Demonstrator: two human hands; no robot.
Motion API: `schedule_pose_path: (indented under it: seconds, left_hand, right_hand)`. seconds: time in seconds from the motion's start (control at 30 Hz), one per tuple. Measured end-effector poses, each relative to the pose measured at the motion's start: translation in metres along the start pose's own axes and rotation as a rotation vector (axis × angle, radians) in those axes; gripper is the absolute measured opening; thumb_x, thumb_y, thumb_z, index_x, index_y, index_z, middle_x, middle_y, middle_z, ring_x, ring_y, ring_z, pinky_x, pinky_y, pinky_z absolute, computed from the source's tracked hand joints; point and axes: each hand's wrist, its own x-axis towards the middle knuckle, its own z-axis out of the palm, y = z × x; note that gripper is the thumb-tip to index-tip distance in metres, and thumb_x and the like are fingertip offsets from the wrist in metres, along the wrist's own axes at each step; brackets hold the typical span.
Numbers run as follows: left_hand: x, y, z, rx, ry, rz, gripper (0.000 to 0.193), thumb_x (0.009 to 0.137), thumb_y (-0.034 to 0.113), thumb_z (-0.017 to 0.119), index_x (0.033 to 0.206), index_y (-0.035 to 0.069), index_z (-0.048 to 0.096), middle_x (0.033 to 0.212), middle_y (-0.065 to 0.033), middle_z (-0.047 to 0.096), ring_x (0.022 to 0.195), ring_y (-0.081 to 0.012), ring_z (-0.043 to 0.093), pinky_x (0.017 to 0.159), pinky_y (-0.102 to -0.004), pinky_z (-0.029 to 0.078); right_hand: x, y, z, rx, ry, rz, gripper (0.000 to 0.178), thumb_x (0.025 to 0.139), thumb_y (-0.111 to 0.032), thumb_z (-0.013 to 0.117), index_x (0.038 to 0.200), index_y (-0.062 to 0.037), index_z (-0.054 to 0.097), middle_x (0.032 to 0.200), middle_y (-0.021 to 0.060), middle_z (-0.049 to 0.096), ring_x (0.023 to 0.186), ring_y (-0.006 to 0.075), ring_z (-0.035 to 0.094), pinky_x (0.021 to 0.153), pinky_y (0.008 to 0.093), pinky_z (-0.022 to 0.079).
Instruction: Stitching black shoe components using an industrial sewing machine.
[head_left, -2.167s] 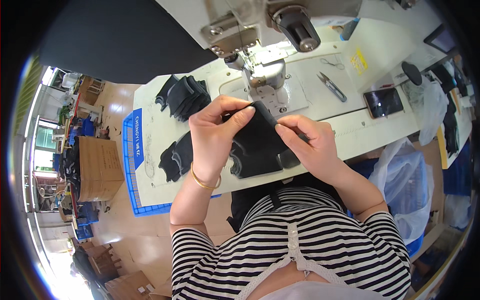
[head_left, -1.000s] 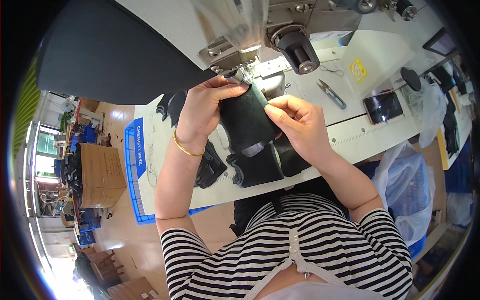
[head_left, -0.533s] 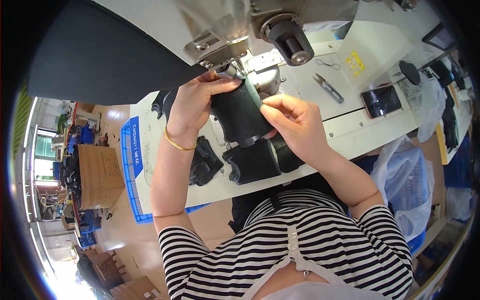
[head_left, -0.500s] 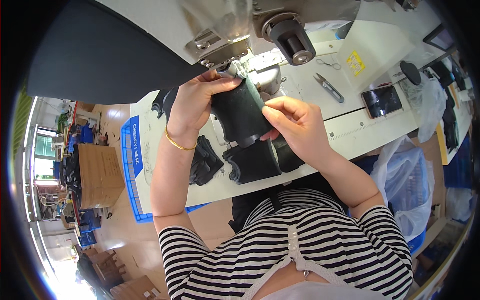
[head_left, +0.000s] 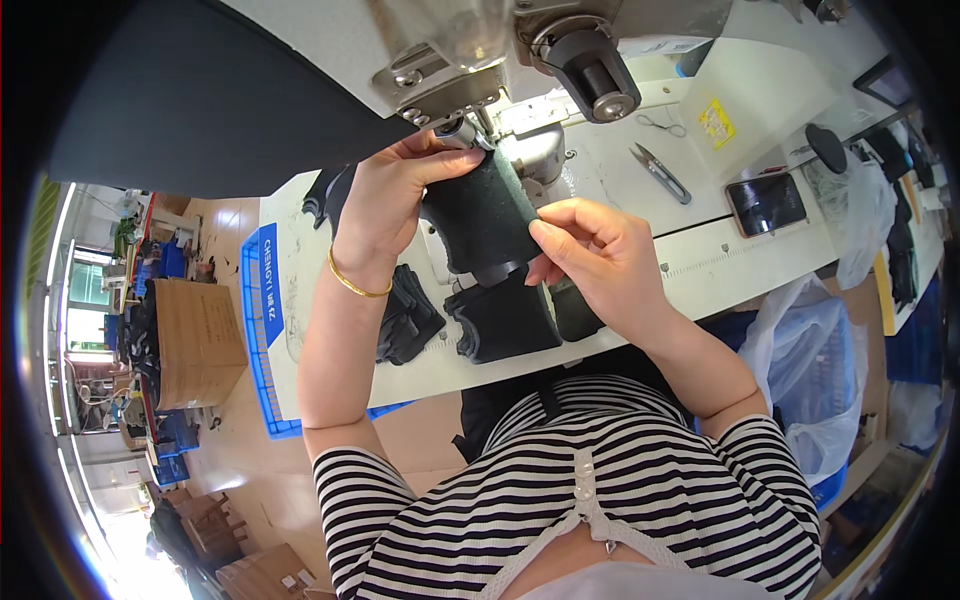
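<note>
A black fabric piece (head_left: 478, 215) lies under the presser foot (head_left: 484, 137) of a sewing machine (head_left: 455, 60). My left hand (head_left: 395, 195) grips its far left edge close to the foot, thumb on top, other fingers partly hidden. My right hand (head_left: 595, 250) pinches its right edge between thumb and finger. Below the piece, nearer to me, rests a stack of cut black pieces (head_left: 505, 325). Another black pile (head_left: 408, 320) sits beside my left forearm, and more dark pieces (head_left: 325, 195) lie behind my left wrist.
Thread snips (head_left: 662, 173) and a phone (head_left: 765, 204) lie on the white table (head_left: 700, 262) to the right. A blue basket (head_left: 262, 345) hangs at the left edge. Plastic bags (head_left: 815, 370) fill a bin at right. Cardboard boxes (head_left: 200, 345) stand on the floor at left.
The fabric's near edge has shifted slightly away from me, toward the machine. Both hands keep their hold, with my right hand a little further right. The whole view has tilted slightly.
</note>
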Motion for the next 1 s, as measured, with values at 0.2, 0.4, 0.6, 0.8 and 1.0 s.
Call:
schedule_pose_path:
  seconds: [0.2, 0.4, 0.6, 0.8, 1.0]
  left_hand:
    - [0.005, 0.0, -0.003, 0.003, 0.05, 0.017, 0.012, 0.077, -0.007, 0.07, 0.089, -0.003, 0.07, 0.087, -0.0061, 0.069, 0.082, -0.0132, 0.064, 0.079, -0.0251, 0.048]
    - [0.014, 0.005, 0.001, -0.117, 0.057, 0.021, 0.015, 0.076, -0.011, 0.066, 0.089, -0.004, 0.069, 0.088, -0.008, 0.069, 0.082, -0.0177, 0.064, 0.079, -0.0281, 0.05]
    - [0.038, -0.013, -0.026, -0.16, 0.051, 0.169, 0.019, 0.077, -0.012, 0.064, 0.094, -0.003, 0.068, 0.095, -0.0083, 0.069, 0.083, -0.0199, 0.065, 0.077, -0.0305, 0.052]
    - [0.037, -0.016, -0.034, 0.087, 0.162, 0.162, 0.017, 0.079, -0.007, 0.068, 0.095, -0.005, 0.068, 0.095, -0.0086, 0.069, 0.085, -0.0207, 0.063, 0.081, -0.0316, 0.051]
    - [-0.033, -0.031, 0.009, 0.856, 0.143, 0.919, 0.055, 0.065, 0.014, 0.081, 0.113, 0.002, 0.058, 0.111, -0.0146, 0.057, 0.108, -0.0292, 0.053, 0.095, -0.0385, 0.042]
  right_hand:
    - [0.004, -0.003, 0.003, -0.021, -0.003, -0.026, 0.018, 0.097, -0.014, 0.06, 0.098, 0.0028, 0.065, 0.077, 0.0026, 0.065, 0.07, 0.0079, 0.066, 0.061, 0.0217, 0.05]
    - [0.014, 0.0, 0.001, -0.006, -0.001, -0.062, 0.017, 0.097, -0.014, 0.06, 0.097, 0.0023, 0.065, 0.075, 0.0029, 0.065, 0.068, 0.0077, 0.066, 0.06, 0.0219, 0.05]
    - [0.024, -0.004, 0.006, 0.003, 0.029, -0.028, 0.017, 0.097, -0.012, 0.06, 0.099, 0.0034, 0.067, 0.076, 0.0049, 0.067, 0.068, 0.0105, 0.068, 0.061, 0.0219, 0.051]
    - [0.031, -0.003, 0.011, 0.006, 0.014, -0.076, 0.017, 0.097, -0.012, 0.06, 0.1, 0.0034, 0.067, 0.076, 0.0046, 0.067, 0.069, 0.0103, 0.068, 0.062, 0.0217, 0.051]
    - [0.031, 0.002, 0.006, 0.027, 0.033, -0.053, 0.019, 0.094, -0.011, 0.062, 0.105, 0.0042, 0.065, 0.079, 0.0048, 0.067, 0.069, 0.0088, 0.068, 0.062, 0.0218, 0.052]
